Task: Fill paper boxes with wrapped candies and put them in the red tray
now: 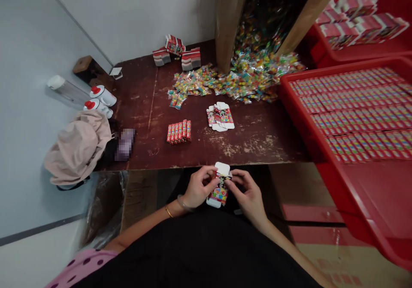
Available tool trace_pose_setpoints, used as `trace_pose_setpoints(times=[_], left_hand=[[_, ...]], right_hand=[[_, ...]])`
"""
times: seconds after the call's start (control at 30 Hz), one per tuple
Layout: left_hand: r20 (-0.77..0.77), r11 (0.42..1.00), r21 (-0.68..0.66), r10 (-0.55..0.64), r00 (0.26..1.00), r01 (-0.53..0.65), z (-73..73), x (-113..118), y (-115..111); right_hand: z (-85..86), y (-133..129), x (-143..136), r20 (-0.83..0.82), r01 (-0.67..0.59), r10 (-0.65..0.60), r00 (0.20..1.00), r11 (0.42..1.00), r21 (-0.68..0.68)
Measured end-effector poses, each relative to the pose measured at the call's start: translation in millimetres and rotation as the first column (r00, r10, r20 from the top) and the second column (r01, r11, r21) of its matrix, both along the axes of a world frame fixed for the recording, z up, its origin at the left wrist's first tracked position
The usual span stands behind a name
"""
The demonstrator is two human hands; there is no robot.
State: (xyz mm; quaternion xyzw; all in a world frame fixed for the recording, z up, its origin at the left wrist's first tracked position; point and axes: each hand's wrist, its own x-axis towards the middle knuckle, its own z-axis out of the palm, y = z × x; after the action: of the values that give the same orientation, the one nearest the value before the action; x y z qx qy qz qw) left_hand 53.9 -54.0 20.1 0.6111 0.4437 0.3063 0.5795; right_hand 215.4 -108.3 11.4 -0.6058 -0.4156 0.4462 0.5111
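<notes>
Between my hands, just off the table's front edge, is a small printed candy box (pixel 220 189) with its white end flaps sticking out at top and bottom. My left hand (pixel 200 187) grips its left side, thumb on the front panel. On the right side, my right hand (pixel 247 192) holds it with thumb and fingers. Ahead on the table lie flat, unfolded box blanks (pixel 220 116). A short row of closed candy boxes (pixel 179 131) stands to their left. Wrapped candies (pixel 247 77) are heaped farther back.
Red trays (pixel 357 198) at the right hold rows of filled boxes and bundled blanks. Blank bundles (pixel 191 59) stand by the wall. Wooden posts (pixel 225 26) frame the candy chute. At left are white bottles (pixel 103 95), a beige cloth bag (pixel 79 146) and a blurred item (pixel 125 144).
</notes>
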Motion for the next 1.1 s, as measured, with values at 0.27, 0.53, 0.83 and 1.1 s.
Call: trace_pose_setpoints(times=[0.27,0.53,0.83,1.1], left_hand=[[0.008,0.953,-0.301,-0.034,0.999,0.035,6.2,-17,-21],[0.29,0.654,-0.756,0.301,0.909,0.024,3.0,-18,-27],[0.453,0.318,-0.859,0.113,0.884,0.4,-6.4,-26,-24],[0.446,0.353,-0.852,0.104,0.889,0.387,-17.8,-30,-25]], right_hand=[[-2.7,-26,-8,-0.27,-0.21,0.141,0.953,0.946,-0.247],[9.1,1,-4,-0.819,-0.591,0.036,0.573,0.71,-0.382],[0.7,16,-3,-0.383,-0.649,0.54,0.749,0.714,-0.263],[-3.9,27,-4,-0.398,-0.686,0.566,0.722,0.658,-0.31]])
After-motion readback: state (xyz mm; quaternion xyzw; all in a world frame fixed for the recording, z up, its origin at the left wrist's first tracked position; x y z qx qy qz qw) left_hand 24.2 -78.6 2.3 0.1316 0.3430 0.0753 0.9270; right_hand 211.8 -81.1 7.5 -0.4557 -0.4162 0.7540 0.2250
